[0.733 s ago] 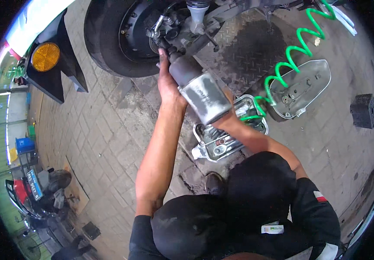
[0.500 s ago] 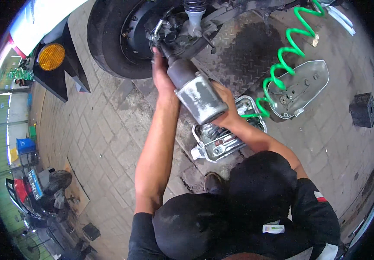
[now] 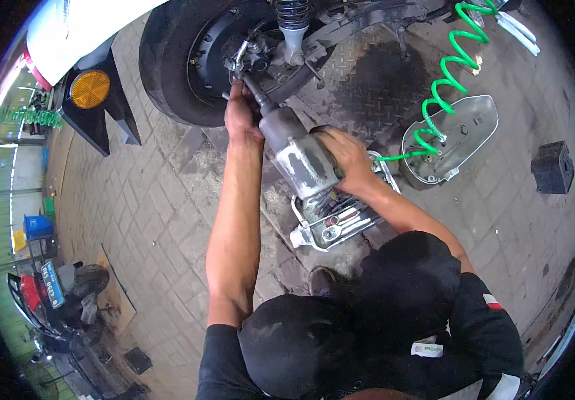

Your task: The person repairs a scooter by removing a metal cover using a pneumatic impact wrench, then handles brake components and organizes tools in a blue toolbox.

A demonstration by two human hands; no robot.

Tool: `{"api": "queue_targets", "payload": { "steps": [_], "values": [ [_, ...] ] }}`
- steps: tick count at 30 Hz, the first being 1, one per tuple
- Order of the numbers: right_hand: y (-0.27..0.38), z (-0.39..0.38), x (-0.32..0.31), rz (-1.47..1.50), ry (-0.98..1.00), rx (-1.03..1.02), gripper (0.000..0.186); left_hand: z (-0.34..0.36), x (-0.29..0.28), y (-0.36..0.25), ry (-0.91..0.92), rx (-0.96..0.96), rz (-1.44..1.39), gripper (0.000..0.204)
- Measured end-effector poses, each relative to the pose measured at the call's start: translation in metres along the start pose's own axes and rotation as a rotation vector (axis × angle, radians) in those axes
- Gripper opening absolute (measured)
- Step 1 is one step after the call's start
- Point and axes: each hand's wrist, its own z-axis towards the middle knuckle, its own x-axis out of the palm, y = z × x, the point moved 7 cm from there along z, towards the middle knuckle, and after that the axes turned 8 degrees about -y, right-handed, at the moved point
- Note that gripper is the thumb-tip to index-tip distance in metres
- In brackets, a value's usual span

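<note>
Head view: right hand [image 3: 347,159] clamped on wrench [image 3: 295,155], nose [image 3: 258,92] near wheel [image 3: 201,70]. Left hand [image 3: 241,120] beside nose; can't tell if its grip is closed. Off-axis slip could pinch left hand.

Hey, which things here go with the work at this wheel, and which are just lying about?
Seem part of the job:
Power tool in the right hand, left hand near its nose
Wheel
Silver tray of tools
Green hose, leading toward the right hand

Seem just lying about:
Black block
Parked motorcycle
Blue bin
Grey cover (unsure)
</note>
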Motion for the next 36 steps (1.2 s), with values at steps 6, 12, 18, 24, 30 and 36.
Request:
{"api": "queue_targets", "payload": {
  "steps": [6, 12, 18, 24, 30, 36],
  "values": [
    [0.01, -0.037, -0.043, -0.323, 0.139, -0.218, 0.043, 0.008, 0.001, -0.003, 0.196, -0.101, -0.212, 0.021],
    [0.002, -0.122, -0.059, -0.407, 0.423, -0.296, 0.032, -0.009, 0.002, -0.005, 0.063, -0.075, -0.282, 0.015],
    [-0.019, -0.202, -0.071, -0.454, 0.733, -0.275, 0.028, -0.083, -0.048, 0.033, -0.11, 0.433, 0.713, 0.023],
    [-0.013, -0.234, -0.077, -0.464, 0.814, -0.514, 0.027, -0.182, -0.152, 0.158, 0.318, 0.455, 1.548, 0.028],
    [-0.035, -0.263, -0.082, -0.458, 0.946, -0.497, 0.031, -0.196, -0.152, 0.179, 0.526, 0.455, 1.757, 0.03],
    [-0.043, -0.256, -0.095, -0.412, 1.024, -0.259, 0.041, -0.195, -0.085, 0.153, 0.682, 0.925, 1.62, 0.032]
  ]
}}
